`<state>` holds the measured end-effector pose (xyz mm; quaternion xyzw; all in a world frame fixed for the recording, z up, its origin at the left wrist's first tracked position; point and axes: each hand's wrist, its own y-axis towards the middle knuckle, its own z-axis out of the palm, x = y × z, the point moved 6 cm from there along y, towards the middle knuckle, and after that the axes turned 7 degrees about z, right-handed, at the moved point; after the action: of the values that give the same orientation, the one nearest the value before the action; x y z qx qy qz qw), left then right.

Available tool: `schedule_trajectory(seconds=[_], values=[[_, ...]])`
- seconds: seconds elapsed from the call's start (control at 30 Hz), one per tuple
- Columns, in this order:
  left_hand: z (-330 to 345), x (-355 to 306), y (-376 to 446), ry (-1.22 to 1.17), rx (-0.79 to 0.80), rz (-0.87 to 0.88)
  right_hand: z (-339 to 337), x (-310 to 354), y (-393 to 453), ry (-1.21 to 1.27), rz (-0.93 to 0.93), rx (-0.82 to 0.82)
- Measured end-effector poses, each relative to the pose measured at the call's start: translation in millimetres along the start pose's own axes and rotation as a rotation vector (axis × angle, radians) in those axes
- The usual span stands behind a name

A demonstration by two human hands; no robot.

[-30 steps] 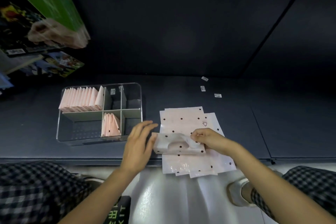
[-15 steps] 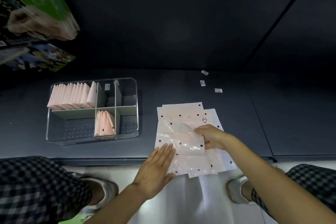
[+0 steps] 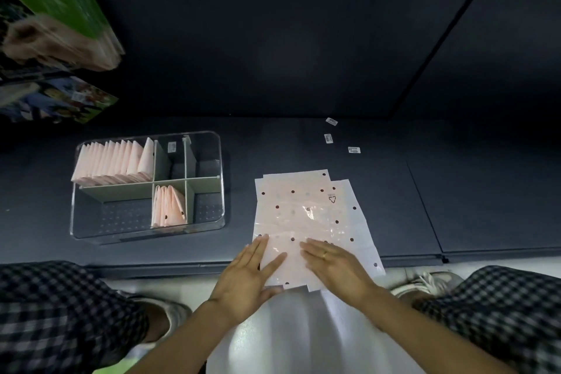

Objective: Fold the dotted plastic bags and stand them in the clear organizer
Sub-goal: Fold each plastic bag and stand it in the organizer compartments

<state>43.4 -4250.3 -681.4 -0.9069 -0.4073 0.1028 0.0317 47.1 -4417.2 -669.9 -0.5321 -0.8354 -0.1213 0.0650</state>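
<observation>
Both arms reach forward, palms down. The left hand (image 3: 247, 275) lies flat with fingers straight and slightly spread; the right hand (image 3: 335, 269) lies flat just beside it.

Pale pink bags (image 3: 306, 206), dark dots; clear organizer (image 3: 209, 223); checked trousers (image 3: 54, 313).

both hands (image 3: 252, 276) hide the dotted bags' (image 3: 306, 209) near edge.
</observation>
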Motion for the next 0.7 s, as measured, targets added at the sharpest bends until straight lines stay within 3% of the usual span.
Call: schedule_trajectory(seconds=[0.13,0.2,0.3,0.53,0.6,0.7], values=[[9,15,-7,-0.026,0.020,0.017,-18,-22,-15,-0.029,-0.072,-0.055],[14,18,-8,-0.105,0.082,0.002,-23,-24,-11,-0.020,-0.020,-0.033],[9,19,-5,-0.181,0.024,-0.020,-20,-17,2,-0.014,0.061,0.011],[6,27,3,-0.255,0.059,-0.100,-6,-11,18,-0.201,0.111,0.144],[2,31,7,-0.304,0.007,-0.131,-1,-20,19,-0.080,0.188,0.187],[-7,41,14,-0.451,-0.125,-0.206,1,-36,18,0.314,0.397,0.265]])
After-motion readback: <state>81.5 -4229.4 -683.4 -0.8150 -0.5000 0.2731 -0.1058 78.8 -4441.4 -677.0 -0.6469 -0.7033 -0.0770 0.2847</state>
